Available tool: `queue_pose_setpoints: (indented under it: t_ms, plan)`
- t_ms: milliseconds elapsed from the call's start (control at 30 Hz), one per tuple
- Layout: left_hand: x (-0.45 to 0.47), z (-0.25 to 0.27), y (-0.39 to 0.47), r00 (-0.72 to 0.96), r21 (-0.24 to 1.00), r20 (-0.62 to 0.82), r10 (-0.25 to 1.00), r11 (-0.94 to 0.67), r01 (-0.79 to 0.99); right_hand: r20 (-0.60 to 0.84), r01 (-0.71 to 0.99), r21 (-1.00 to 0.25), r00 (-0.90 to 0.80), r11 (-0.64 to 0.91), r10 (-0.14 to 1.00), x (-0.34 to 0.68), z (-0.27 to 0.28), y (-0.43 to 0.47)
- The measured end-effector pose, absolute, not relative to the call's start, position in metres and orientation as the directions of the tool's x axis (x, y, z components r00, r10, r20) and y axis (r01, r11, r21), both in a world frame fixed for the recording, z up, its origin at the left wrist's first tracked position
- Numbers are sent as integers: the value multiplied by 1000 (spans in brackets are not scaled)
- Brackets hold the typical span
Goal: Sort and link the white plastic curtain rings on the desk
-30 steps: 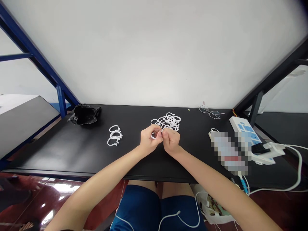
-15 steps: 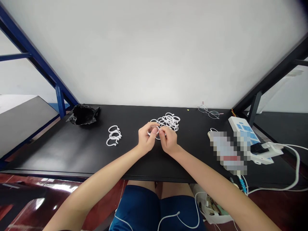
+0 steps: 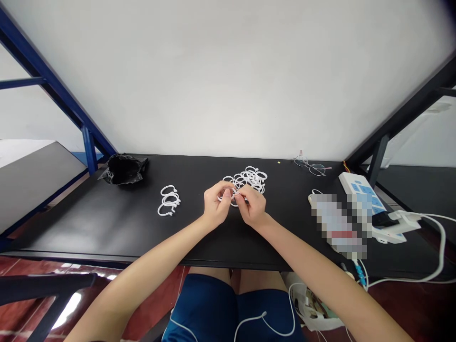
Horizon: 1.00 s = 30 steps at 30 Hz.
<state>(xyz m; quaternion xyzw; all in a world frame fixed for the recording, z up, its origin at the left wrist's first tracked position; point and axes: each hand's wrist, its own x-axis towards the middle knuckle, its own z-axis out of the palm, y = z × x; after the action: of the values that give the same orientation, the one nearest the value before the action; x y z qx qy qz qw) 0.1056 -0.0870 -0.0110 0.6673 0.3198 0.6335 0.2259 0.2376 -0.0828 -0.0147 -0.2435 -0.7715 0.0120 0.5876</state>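
Note:
Both hands meet over the middle of the black table (image 3: 135, 232). My left hand (image 3: 216, 203) pinches a white plastic ring (image 3: 233, 190) between thumb and fingers. My right hand (image 3: 252, 205) is closed on the same ring from the other side; its fingertips hide part of it. Just behind the hands lies a pile of white rings (image 3: 251, 177), overlapping one another. A smaller group of several white rings (image 3: 169, 200), with little knobs at their ends, lies to the left of my left hand.
A crumpled black plastic bag (image 3: 125, 169) gapes at the back left. Eyeglasses (image 3: 309, 164) rest near the wall. On the right are a blurred phone (image 3: 335, 228), a white power strip (image 3: 366, 194) and a white cable (image 3: 441, 242). Blue metal posts (image 3: 89, 147) border the left end.
My right hand has shifted slightly to the right, its fingers still on the ring. The left hand stays almost where it was. Both groups of rings look the same.

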Motion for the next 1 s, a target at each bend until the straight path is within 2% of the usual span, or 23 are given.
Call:
queue_pose_setpoints:
  t_ms: [233,500,733,867,1000]
  plan:
    - [105,-8,-85,-76,769,639,766,-632,96,921,329,-328,-96,885,377,233,-9,-85]
    - [101,-9,-81,-36,648,758,651,-747,149,927,317,-320,-90,893,364,234,-10,-86]
    - [100,-9,-81,-30,621,780,626,-766,165,930,317,-312,-92,896,357,235,-8,-85]
    - [100,-9,-81,-36,649,756,654,-741,171,933,294,-298,-113,908,343,235,-9,-84]
    - [100,-6,-81,-52,713,695,717,-679,175,903,311,-343,-153,886,402,233,-12,-85]
